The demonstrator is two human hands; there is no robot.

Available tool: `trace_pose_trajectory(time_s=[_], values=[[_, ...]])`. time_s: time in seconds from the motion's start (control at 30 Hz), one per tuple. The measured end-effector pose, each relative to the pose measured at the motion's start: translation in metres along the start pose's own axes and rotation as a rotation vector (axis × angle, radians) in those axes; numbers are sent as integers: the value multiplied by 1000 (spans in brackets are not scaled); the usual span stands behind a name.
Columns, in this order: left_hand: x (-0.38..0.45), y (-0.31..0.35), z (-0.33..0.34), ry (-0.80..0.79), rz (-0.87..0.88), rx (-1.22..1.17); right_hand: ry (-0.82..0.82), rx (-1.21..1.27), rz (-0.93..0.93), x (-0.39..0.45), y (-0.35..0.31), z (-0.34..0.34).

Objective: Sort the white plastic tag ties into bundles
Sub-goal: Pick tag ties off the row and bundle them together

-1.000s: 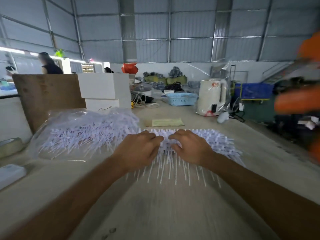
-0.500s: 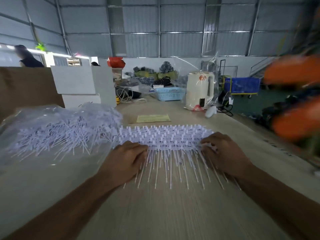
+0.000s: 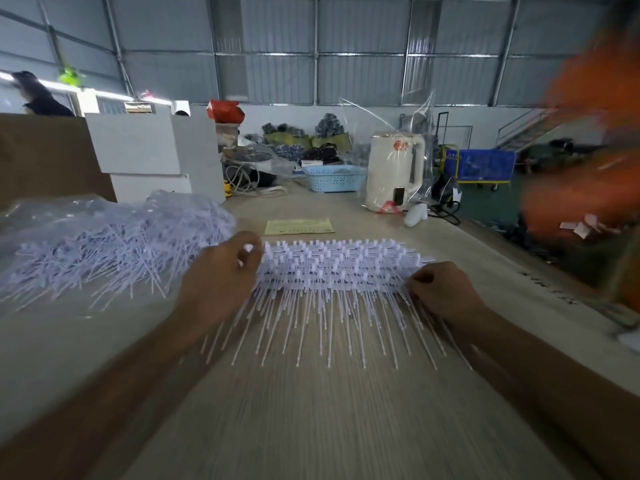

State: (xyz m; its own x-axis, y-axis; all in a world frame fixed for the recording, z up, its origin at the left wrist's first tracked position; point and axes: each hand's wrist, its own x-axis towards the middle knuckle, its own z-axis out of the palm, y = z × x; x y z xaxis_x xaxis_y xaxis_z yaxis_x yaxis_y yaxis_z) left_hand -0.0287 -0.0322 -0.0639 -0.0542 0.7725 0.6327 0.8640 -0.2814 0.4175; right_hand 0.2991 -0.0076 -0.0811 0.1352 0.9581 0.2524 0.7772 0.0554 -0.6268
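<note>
Nearest, two bare forearms reached over the wooden worktop (image 3: 311, 427). Between the hands lay a wide row of white tag ties (image 3: 332, 271), heads aligned away from the person and thin tails fanned toward them. The left hand (image 3: 221, 278) gripped the row's left end, its fingers (image 3: 247, 251) curled round the heads. The right hand (image 3: 443, 292) pinched the right end with curled fingers. Left of the row, a loose heap of ties (image 3: 114, 251) spilled from a clear plastic bag (image 3: 52, 213). Beyond lay a yellow slip (image 3: 299, 226), then a cream kettle (image 3: 394, 174) and a blue basket (image 3: 334, 178).
</note>
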Motion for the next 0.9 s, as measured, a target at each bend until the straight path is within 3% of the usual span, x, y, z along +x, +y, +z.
trace_pose_trajectory(time_s=[0.13,0.27,0.4,0.53,0.7,0.77,0.9], values=[[13,-44,-7,-151,-201,304,22,403,72,-1,0,-6],[9,-73,2,-268,-315,201,18,646,71,-4,-8,-10],[12,-75,2,-148,-410,18,12,718,-22,-6,-11,-16],[3,-72,-1,-187,-379,44,-29,759,-168,-10,-11,-25],[0,-63,0,-153,-353,13,-238,435,-18,-16,-6,-18],[1,-62,1,-162,-343,44,-210,481,-11,-17,-13,-23],[0,-61,2,-201,-407,46,-89,727,-214,-25,-25,-31]])
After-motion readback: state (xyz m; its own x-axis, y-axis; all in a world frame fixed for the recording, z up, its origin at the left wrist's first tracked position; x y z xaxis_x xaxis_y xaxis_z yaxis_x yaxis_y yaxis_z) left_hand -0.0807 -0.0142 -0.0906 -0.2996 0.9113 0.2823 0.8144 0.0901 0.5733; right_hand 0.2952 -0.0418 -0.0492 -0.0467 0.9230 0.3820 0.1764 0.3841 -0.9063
